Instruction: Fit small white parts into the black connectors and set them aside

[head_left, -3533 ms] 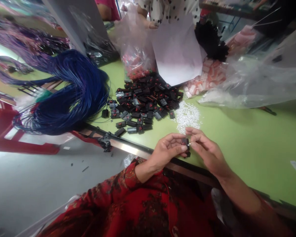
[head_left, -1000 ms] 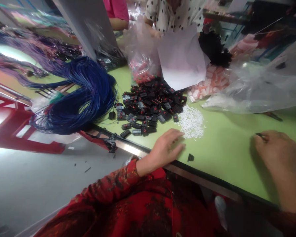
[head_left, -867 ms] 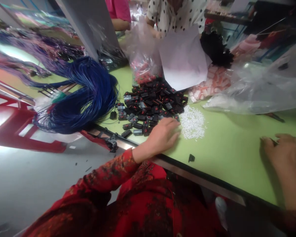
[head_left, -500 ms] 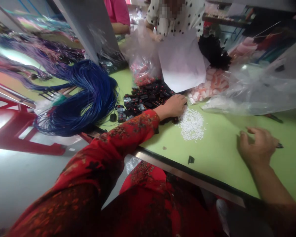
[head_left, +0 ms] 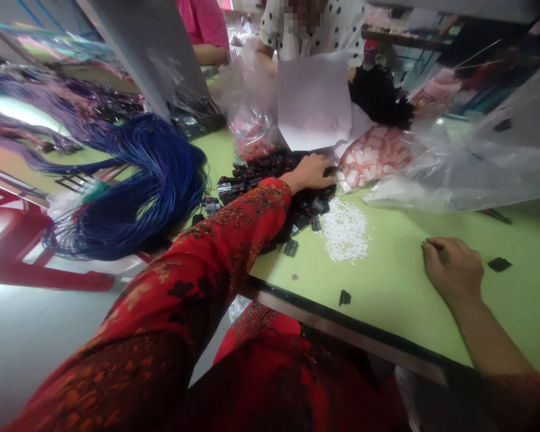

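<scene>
many blk connectors (head_left: 317, 207) lie under/beside my l hand (head_left: 312, 171) — can't tell its grip; r hand (head_left: 456, 267) well apart — curled, grip unclear.

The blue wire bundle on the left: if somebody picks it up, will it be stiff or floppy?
The blue wire bundle is probably floppy, because its many thin strands bend in loose curves. It may also tangle or catch on things, since some strands stray from its edges.
</scene>
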A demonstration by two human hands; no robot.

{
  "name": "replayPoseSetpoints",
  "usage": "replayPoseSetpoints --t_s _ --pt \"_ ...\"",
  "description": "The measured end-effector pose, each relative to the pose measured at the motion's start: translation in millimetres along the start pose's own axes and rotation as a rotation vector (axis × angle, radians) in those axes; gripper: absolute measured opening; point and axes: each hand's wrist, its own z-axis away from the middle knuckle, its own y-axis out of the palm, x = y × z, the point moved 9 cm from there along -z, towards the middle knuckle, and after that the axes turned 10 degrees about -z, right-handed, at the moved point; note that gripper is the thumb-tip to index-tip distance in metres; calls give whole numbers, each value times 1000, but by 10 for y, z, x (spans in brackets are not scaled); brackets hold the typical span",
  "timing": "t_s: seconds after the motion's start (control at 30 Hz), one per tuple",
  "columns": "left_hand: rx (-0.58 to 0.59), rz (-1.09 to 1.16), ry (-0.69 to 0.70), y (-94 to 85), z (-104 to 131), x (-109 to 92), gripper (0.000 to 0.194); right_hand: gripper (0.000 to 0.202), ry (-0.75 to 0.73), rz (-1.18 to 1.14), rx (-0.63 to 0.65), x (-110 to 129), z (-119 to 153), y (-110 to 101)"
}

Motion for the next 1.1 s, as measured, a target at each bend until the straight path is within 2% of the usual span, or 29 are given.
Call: replayPoseSetpoints --t_s 0.1,0.2,0.33,0.43,0.53,0.67,0.77,0.87,0.97,1.1 --pt "101 -46 28 116 57 -123 49 20 5 0 -3 -9 6 -5" --pt "144 -81 79 126 189 -143 46 23 11 -2 -3 -17 5 1" --pt "172 -123 135 46 432 -23 45 21 23 -12 5 -20 5 6" --pt "201 -168 116 -30 599 128 46 19 12 -16 5 4 7 1" --pt "139 -185 90 -165 663 159 42 21 2 -14 -1 23 4 -2" --pt "17 -20 130 -270 573 -159 49 22 17 -13 2 10 -7 12" --pt "73 28 124 -151 459 -419 52 22 18 -12 5 12 -13 13" --pt "130 -2 93 -60 409 -504 38 20 12 -10 15 32 -14 5" --pt "123 32 49 -92 442 -386 34 20 -2 -18 27 56 -14 3" --pt "131 127 13 -155 580 -92 37 20 -6 -35 36 51 -16 18"
